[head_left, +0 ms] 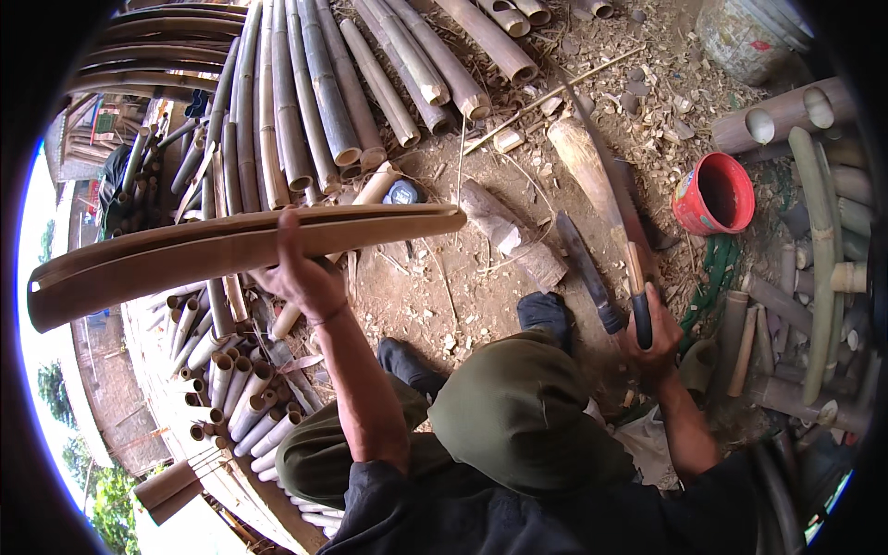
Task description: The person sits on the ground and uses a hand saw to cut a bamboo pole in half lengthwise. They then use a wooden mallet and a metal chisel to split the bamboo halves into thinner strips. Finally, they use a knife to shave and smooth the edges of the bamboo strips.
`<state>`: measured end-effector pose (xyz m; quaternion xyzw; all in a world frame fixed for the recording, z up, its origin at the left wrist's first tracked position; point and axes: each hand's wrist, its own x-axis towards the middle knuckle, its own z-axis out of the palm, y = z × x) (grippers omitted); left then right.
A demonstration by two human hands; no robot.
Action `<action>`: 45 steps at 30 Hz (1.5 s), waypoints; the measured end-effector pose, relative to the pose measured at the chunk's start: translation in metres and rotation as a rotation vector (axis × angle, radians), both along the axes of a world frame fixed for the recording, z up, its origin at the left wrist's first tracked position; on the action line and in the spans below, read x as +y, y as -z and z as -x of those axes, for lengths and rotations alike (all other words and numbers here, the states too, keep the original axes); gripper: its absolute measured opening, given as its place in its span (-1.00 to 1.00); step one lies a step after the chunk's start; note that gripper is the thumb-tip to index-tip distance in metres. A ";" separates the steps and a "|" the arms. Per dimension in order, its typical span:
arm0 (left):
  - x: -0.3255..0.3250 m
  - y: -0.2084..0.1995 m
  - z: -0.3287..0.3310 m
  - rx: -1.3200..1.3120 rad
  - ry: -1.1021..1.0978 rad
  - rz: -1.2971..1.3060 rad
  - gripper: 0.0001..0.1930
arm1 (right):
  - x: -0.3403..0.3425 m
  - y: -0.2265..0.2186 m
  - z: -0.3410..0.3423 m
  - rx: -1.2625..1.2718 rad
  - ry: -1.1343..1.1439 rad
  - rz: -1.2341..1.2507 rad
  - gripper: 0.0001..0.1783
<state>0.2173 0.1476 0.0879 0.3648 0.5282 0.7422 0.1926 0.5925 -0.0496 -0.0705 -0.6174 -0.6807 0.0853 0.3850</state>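
My left hand (313, 282) grips a long split bamboo piece (185, 264), lifted at the left and lying nearly crosswise in view. A lengthwise groove or gap runs along its upper side. Low on the right, my right hand (652, 338) is closed around the dark handle of a handsaw (631, 217), whose long blade points away from me. Beside the blade is a short pale wooden log (587, 166). A knife (585, 259) with a dark blade lies on the ground just left of my right hand.
Long bamboo poles (319, 83) spread across the far left, with stacked cut bamboo tubes (245, 388) nearer. A bamboo section (513, 236) lies ahead of my feet. A red bucket (714, 194) and more bamboo pieces (819, 268) stand right. Wood chips cover the ground.
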 end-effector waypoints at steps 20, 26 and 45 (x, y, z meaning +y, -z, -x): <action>-0.091 -0.141 0.010 0.387 0.166 -0.094 -0.21 | 0.069 -0.199 0.125 0.864 -0.333 -0.194 -0.71; -0.066 -0.045 0.097 0.839 0.709 0.391 -0.27 | 0.072 -0.143 0.005 0.847 0.172 0.100 -0.24; -0.038 0.257 0.141 0.820 1.218 1.223 -0.23 | 0.392 0.166 0.182 -0.062 -0.281 0.761 -0.40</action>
